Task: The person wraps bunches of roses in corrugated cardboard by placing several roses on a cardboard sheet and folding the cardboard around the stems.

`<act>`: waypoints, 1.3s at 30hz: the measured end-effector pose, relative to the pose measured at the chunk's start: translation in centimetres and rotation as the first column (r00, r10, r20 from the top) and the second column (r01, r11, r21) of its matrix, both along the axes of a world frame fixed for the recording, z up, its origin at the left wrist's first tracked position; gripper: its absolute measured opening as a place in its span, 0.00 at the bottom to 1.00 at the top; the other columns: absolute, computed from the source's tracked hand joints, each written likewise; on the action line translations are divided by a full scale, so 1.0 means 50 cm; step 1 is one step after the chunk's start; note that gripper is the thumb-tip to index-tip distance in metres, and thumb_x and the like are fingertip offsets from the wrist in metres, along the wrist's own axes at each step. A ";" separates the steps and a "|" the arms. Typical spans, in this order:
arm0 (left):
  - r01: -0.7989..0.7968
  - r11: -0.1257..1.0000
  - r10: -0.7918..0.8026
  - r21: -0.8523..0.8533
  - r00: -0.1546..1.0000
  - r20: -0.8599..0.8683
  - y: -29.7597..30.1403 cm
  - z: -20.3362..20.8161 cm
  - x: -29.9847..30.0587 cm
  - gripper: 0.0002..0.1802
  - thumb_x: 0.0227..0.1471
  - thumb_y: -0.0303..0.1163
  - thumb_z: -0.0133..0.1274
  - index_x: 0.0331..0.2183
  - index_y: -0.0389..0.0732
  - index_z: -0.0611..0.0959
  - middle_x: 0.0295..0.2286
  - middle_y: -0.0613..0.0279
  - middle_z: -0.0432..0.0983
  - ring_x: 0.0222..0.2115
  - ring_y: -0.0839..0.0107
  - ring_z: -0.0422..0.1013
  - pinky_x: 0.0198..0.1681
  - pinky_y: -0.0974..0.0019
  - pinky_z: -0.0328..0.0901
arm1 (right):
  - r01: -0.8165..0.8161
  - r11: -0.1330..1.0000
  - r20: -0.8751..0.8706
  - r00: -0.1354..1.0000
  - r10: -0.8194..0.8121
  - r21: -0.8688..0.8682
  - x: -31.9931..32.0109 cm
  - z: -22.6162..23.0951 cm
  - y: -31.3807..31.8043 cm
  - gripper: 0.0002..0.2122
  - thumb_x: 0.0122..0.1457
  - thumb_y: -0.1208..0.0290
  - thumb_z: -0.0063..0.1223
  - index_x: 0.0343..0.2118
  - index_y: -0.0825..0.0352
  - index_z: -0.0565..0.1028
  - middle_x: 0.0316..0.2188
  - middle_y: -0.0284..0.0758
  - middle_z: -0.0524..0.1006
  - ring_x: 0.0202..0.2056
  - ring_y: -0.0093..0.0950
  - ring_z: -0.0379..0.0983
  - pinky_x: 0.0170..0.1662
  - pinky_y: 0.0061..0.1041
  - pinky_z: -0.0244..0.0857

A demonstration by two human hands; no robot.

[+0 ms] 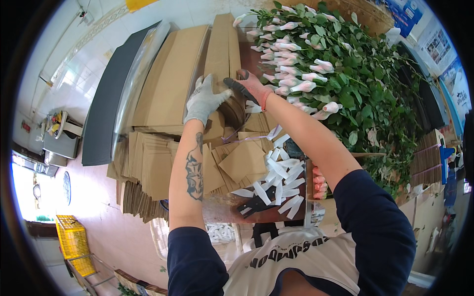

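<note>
My left hand (203,101), in a pale grey glove, rests on long brown cardboard with its thumb apart from its fingers. Just right of it, my right hand (251,90), in a red glove with dark fingertips, is at the right edge of a long narrow cardboard piece (220,49). Its dark thumb points left, apart from the other fingers, whose tips are partly hidden. Below the hands, the cardboard's near end (232,112) curves downward. A wide cardboard sheet (170,74) lies to the left.
Roses (289,74) with wrapped pale-pink heads and leafy stems pile up at right. Smaller cardboard pieces (242,160) and white strips (279,170) lie nearer me. Dark sheets (116,93) stand at left; a yellow crate (74,241) is lower left.
</note>
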State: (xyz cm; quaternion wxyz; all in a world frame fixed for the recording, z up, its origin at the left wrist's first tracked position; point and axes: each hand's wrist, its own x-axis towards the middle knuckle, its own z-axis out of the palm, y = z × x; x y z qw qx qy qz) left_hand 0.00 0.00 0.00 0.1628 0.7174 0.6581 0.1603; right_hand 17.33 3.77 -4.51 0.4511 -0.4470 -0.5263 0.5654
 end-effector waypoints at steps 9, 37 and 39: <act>0.025 1.000 -0.025 0.012 0.998 0.063 0.000 0.016 0.025 0.50 0.37 0.55 0.59 0.56 0.40 0.61 0.58 0.45 0.50 0.58 0.54 0.51 0.58 0.59 0.52 | -0.006 0.995 0.225 0.974 -0.017 0.101 0.060 -0.045 0.065 0.26 0.47 0.64 0.63 0.48 0.70 0.67 0.33 0.31 0.74 0.29 0.20 0.71 0.30 0.21 0.65; -0.091 0.993 0.074 -0.075 0.977 -0.202 0.090 -0.092 -0.188 0.48 0.36 0.61 0.51 0.55 0.43 0.64 0.57 0.44 0.52 0.57 0.53 0.54 0.58 0.57 0.51 | -0.084 0.750 0.749 0.197 -0.633 0.656 0.324 0.616 -0.224 0.22 0.47 0.64 0.57 0.47 0.62 0.71 0.43 0.42 0.75 0.37 0.40 0.75 0.38 0.35 0.68; -0.176 0.971 0.239 0.162 0.722 -0.649 0.019 -0.057 -0.094 0.46 0.40 0.63 0.48 0.55 0.45 0.65 0.58 0.47 0.51 0.59 0.50 0.48 0.59 0.49 0.44 | 0.280 0.614 0.339 0.633 -0.696 0.738 0.428 0.576 -0.333 0.16 0.49 0.67 0.57 0.40 0.68 0.74 0.32 0.33 0.77 0.31 0.22 0.71 0.33 0.20 0.65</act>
